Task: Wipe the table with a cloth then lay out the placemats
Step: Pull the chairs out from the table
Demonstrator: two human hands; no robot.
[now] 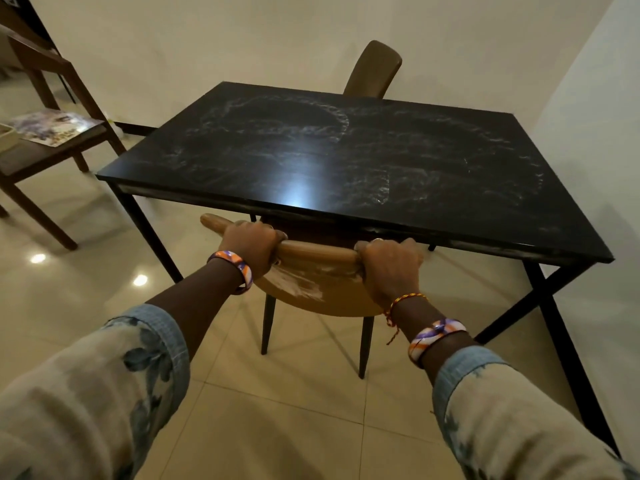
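Left hand (251, 244) and right hand (389, 263) both grip chair (318, 268) top rail at table (346, 161). Advice: move chair squarely, 2 hands level; tabletop streaks need wiping.

No text can be read; the print on the magazine (52, 128) on the side chair (45, 157) is blurred.

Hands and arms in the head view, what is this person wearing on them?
Both arms have loose cream sleeves with a faded blue floral print and light blue cuffs pushed back from the wrists. The left hand has a broad bangle striped orange, purple and white. The right hand has a matching bangle, plus a thin red and yellow thread tied round the wrist, and a ring on one finger.
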